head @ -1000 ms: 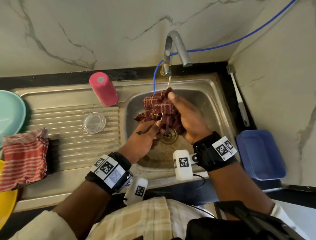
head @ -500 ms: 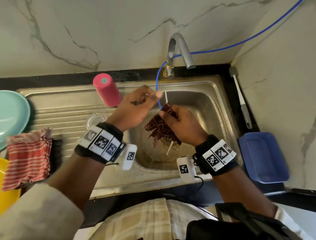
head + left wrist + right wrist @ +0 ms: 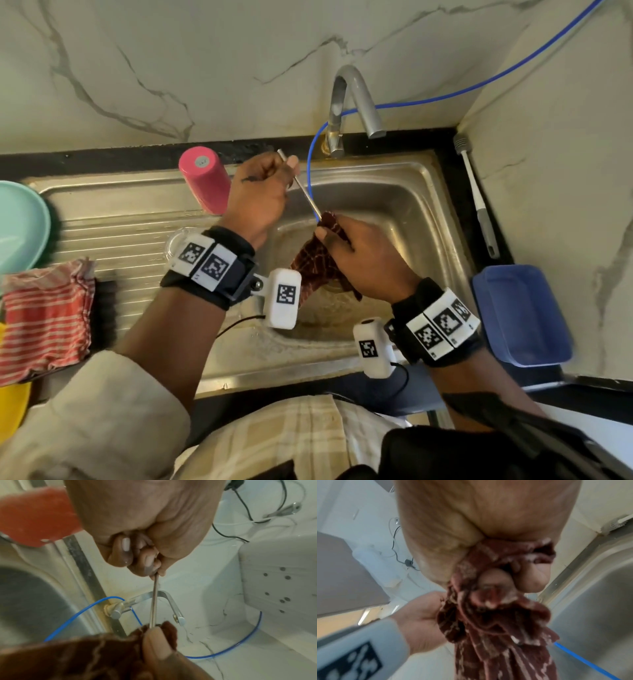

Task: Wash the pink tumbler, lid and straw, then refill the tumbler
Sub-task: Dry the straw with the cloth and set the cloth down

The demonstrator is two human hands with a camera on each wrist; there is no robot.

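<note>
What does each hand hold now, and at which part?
The left hand grips the straw near its upper end. The right hand pinches the cloth around the straw's lower part.

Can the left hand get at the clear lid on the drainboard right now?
Probably not yet: the left hand grips the thin metal straw, and its wrist hangs over the clear round plastic lid. Nothing else blocks it.
</note>
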